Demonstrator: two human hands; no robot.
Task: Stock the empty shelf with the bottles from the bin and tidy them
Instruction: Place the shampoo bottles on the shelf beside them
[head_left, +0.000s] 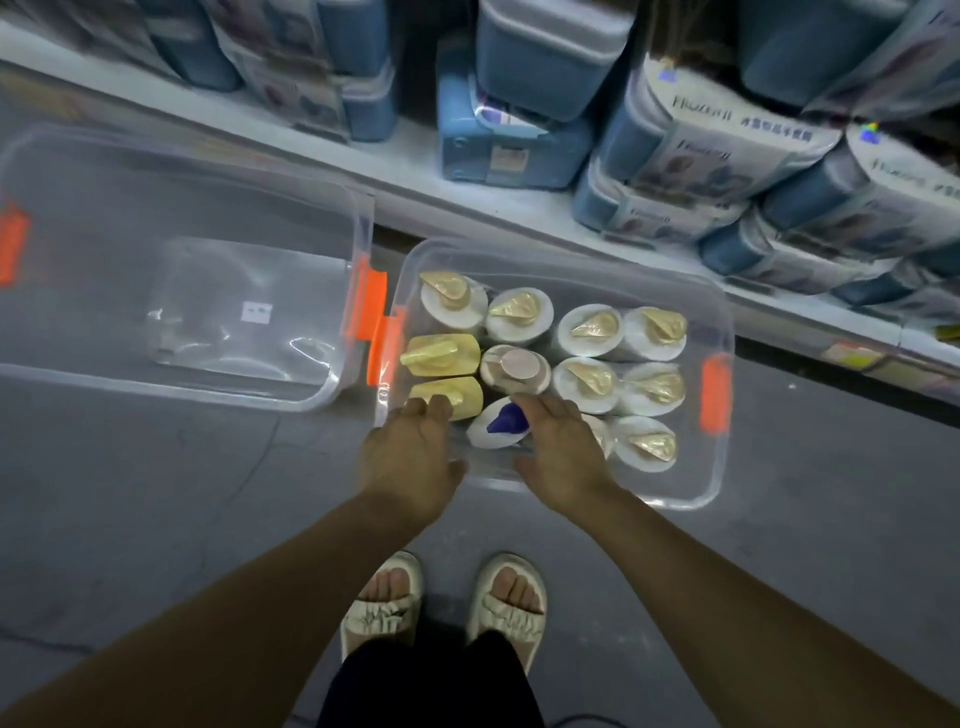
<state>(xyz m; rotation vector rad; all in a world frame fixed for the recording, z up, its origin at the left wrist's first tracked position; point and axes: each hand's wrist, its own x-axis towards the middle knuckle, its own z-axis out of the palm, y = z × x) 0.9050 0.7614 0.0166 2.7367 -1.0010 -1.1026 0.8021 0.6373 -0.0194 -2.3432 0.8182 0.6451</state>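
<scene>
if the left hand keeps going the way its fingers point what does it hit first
Probably the nearer yellow bottle in the clear bin: the left hand has its fingertips right at that pump top, though depth is unclear.

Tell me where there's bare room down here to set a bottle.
The clear bin is crowded with upright bottles, both hands at its near edge. The lid to its left lies bare, and grey floor is open near it and left of the sandals. The shelf behind is crowded with blue packs.

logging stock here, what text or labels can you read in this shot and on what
"Hozenii"-like brand word, blurred, spelling uncertain: on the wrapped packs on the shelf.
Characters beside it: too blurred to read.
White sticker on the empty bin: too small to read.
Bottles: no text shows.
</scene>
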